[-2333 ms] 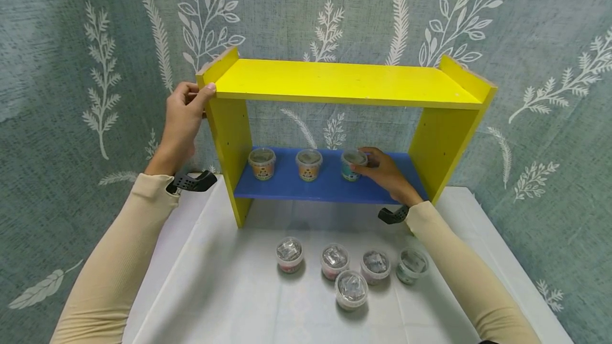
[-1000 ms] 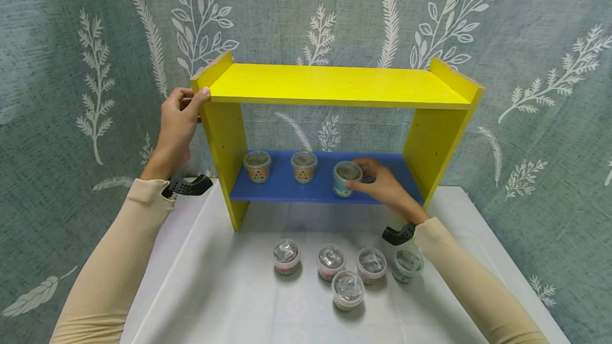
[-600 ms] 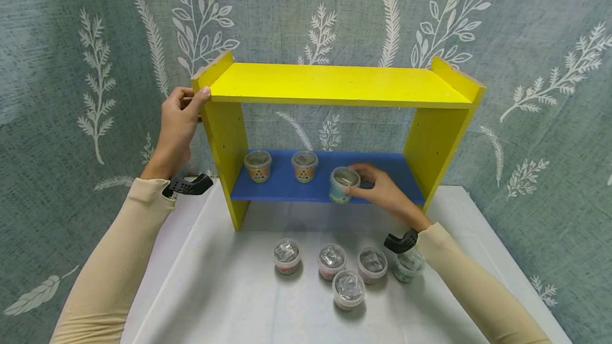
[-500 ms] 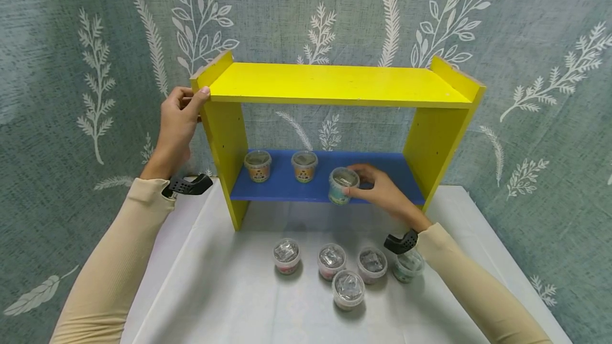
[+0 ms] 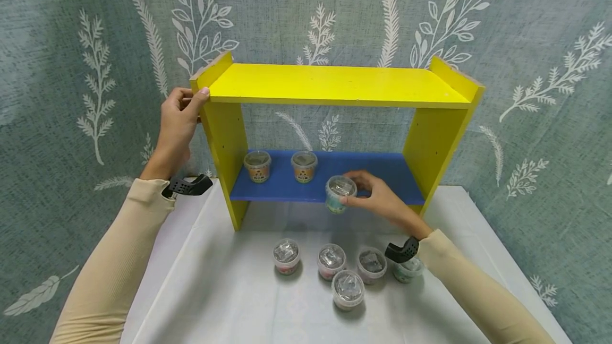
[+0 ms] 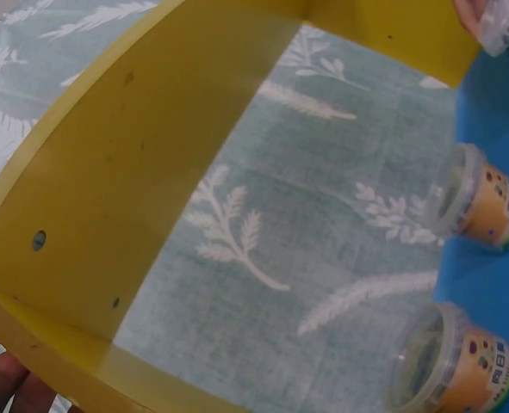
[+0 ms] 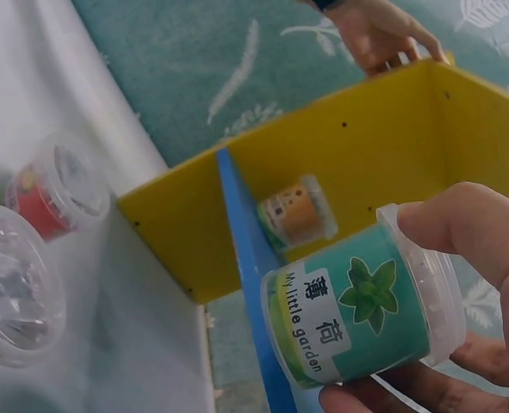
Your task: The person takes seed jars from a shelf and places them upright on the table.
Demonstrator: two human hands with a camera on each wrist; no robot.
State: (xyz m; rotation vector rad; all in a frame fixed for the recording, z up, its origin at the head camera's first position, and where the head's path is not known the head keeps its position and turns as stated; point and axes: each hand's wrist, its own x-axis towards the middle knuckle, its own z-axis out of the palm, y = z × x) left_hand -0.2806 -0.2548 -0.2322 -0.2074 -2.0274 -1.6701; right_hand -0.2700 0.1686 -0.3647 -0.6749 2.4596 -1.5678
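My right hand [image 5: 377,198] grips a small clear-lidded plastic tub [image 5: 337,203] at the front edge of the blue shelf [image 5: 287,191]. In the right wrist view the tub [image 7: 349,310] shows a teal label with a green leaf and "My little garden". My left hand [image 5: 180,118] holds the upper left corner of the yellow shelf unit [image 5: 334,84], thumb on its front edge. Two tubs with orange labels, one at the left end [image 5: 258,171] and one near the middle [image 5: 304,171], stand upright on the blue shelf.
On the white table [image 5: 239,291] before the unit stand several lidded tubs, including a red-labelled one [image 5: 287,267], a front one [image 5: 348,299] and a green one [image 5: 406,275] partly behind the right wrist. A patterned cloth [image 5: 354,9] hangs behind.
My right hand has drawn the teal tub from farther back on the blue shelf forward and a little left to its front edge. The left hand keeps its hold on the corner.
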